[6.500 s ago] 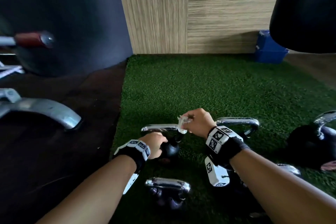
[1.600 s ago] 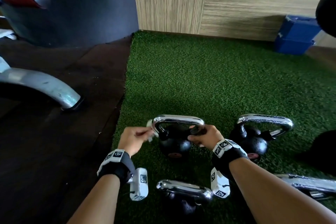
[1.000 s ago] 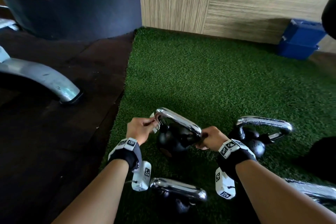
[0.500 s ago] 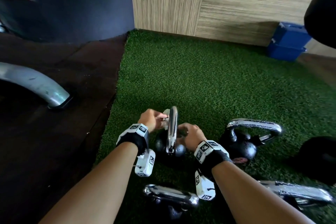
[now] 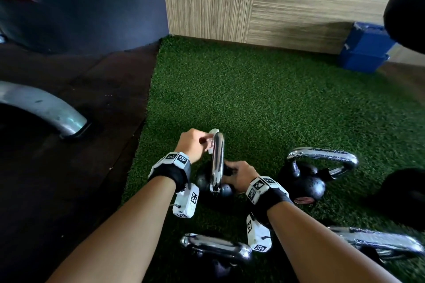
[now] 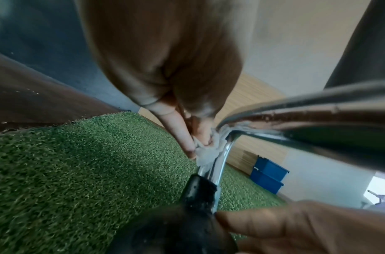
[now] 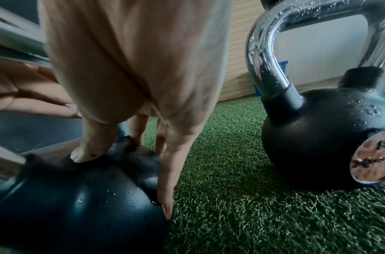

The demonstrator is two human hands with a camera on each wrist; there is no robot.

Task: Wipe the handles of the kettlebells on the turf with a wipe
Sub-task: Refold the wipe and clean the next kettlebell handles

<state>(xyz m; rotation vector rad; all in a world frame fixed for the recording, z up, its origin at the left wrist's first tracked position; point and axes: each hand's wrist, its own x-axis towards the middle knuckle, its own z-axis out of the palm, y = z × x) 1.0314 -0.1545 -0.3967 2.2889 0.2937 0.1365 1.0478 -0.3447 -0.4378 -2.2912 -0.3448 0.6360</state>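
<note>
A small black kettlebell stands on the green turf, its chrome handle end-on to me. My left hand pinches a white wipe against the far bend of that handle. In the left wrist view the wipe is pressed on the handle by the fingertips. My right hand grips the kettlebell's body just below the handle. The right wrist view shows its thumb and fingers clasping the black ball.
A second kettlebell lies tilted just right, wet with droplets. Two more chrome handles lie near me. A large black weight sits far right. Dark flooring and a metal machine leg border the turf's left edge; blue bins stand by the wall.
The kettlebell was turned from handle broadside to handle end-on. My right hand slid from the handle down to the body. My left hand kept the wipe at the handle's bend.
</note>
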